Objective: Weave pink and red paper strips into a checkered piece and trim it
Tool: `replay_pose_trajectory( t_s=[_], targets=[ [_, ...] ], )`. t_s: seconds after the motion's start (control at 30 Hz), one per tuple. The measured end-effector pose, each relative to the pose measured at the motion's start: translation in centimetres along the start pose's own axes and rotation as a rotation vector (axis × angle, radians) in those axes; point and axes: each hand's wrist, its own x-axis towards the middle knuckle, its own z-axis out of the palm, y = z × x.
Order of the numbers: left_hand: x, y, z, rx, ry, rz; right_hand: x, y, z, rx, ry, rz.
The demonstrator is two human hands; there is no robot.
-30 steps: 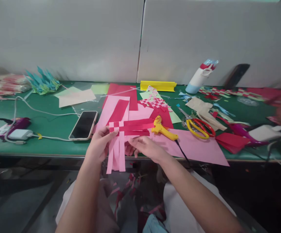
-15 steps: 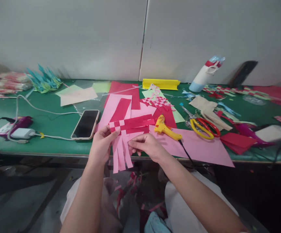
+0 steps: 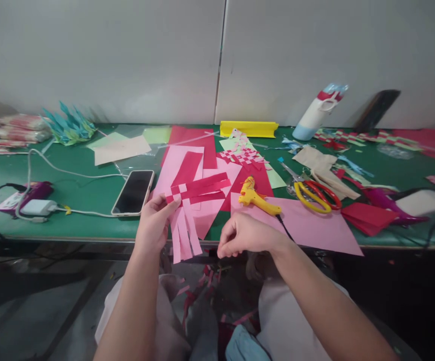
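Note:
My left hand [image 3: 155,220] pinches the corner of a piece of woven paper strips [image 3: 180,190]. Dark pink strips reach out to the right from a small checkered patch, and light pink strips hang down past the table edge. My right hand [image 3: 243,234] is apart from the weave, over the front edge of the table. Its thumb and fingertips are pressed together; whatever they hold, if anything, cannot be made out. Above that hand a yellow glue gun [image 3: 258,199] rests on a light pink sheet [image 3: 315,228].
Left of the weave lies a phone [image 3: 132,193] beside a white charger [image 3: 38,206]. Scissors [image 3: 311,193] with yellow and red handles lie to the right. Checkered woven paper [image 3: 243,153], a yellow folded strip [image 3: 248,129] and a bottle [image 3: 318,113] are at the back.
My right hand has left the light pink strips and moved right and down. The weave, still in my left hand, has tilted, its dark strips fanning apart.

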Motion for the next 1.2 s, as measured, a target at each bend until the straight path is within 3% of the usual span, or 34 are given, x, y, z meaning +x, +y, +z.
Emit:
replay_pose_trajectory(
  t_s=[0.2,0.3,0.4,0.57,0.63,0.73,0.83,0.9,1.0,1.2],
  targets=[
    [0.2,-0.1,-0.4,0.001,-0.008,0.007,-1.9,-1.3,1.0,-0.228,-0.049,-0.079],
    [0.3,-0.2,-0.5,0.004,-0.013,0.004,-2.2,-1.7,1.2,-0.279,-0.003,-0.079],
    [0.3,-0.2,-0.6,0.012,-0.024,-0.007,-2.0,-1.9,0.7,-0.337,0.017,-0.020],
    [-0.1,0.0,-0.3,0.027,-0.052,-0.034,-1.6,-1.9,-0.7,-0.362,-0.034,-0.041],
    [-0.3,0.1,-0.1,0.053,-0.068,-0.044,-1.6,-2.1,-1.1,-0.295,0.072,-0.050],
    [-0.5,0.1,0.0,0.115,-0.082,-0.052,-1.4,-2.4,-1.3,-0.219,0.383,-0.204],
    [-0.7,-0.1,-0.1,0.194,-0.111,-0.066,-0.8,-2.8,-1.4,-0.335,0.677,-0.377],
    [-0.8,-0.2,-0.2,0.256,-0.159,-0.074,-0.2,-2.8,-1.5,-0.461,0.753,-0.430],
    [-1.1,-0.2,-0.3,0.350,-0.231,-0.084,0.7,-2.7,-1.7,-0.516,0.702,-0.421],
    [-1.4,0.0,-0.4,0.481,-0.298,-0.080,1.5,-2.2,-2.1,-0.321,0.493,-0.190]
  ],
)
